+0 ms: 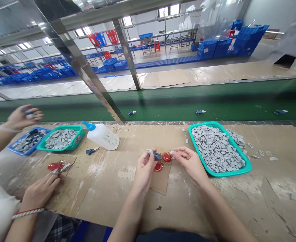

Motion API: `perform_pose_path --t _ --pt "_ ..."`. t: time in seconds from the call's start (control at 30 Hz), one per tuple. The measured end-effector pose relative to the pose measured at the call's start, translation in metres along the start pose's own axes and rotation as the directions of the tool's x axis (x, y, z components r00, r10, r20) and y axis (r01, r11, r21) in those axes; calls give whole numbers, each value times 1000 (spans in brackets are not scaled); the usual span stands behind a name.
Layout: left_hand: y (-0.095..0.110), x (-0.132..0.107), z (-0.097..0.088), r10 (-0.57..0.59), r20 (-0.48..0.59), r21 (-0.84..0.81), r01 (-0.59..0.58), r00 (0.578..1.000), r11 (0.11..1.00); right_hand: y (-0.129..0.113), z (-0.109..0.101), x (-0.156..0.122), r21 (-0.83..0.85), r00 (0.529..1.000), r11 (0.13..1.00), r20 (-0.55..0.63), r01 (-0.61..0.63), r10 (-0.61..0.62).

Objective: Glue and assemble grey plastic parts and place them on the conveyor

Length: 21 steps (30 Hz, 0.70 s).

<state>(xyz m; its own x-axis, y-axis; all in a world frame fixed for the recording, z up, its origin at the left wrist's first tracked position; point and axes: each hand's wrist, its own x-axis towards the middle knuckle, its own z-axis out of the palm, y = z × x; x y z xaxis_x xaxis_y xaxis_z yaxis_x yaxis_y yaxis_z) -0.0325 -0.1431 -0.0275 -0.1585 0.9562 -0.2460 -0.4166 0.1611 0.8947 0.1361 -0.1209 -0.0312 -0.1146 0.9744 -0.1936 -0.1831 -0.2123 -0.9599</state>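
My left hand (143, 169) is closed on a small dark blue and grey plastic part (157, 156), held between thumb and fingers. My right hand (189, 164) pinches a tiny light grey plastic piece (171, 153) at its fingertips. Between the hands, two small round red dishes (167, 156) with glossy red insides rest on a stained cardboard scrap (160, 183). To the right of my right hand stands a teal basket (248, 168) heaped with light grey plastic pieces (213, 148).
A white squeeze bottle (105, 137) with a blue cap lies at left, near a loose blue part (92, 151). Further left are a co-worker's hands (40, 191), a green basket (81, 137) and a blue tray (11, 148). Several parts lie on the green belt (163, 104) behind.
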Motion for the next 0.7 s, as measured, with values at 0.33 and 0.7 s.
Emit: perform_pose_path --t 0.33,0.7 --pt "-5 -4 13 -44 59 67 40 997 997 -1 9 -6 141 986 990 159 21 -43" --pt "-6 -13 19 26 105 214 -48 994 976 -2 1 -7 36 963 995 257 -92 79"
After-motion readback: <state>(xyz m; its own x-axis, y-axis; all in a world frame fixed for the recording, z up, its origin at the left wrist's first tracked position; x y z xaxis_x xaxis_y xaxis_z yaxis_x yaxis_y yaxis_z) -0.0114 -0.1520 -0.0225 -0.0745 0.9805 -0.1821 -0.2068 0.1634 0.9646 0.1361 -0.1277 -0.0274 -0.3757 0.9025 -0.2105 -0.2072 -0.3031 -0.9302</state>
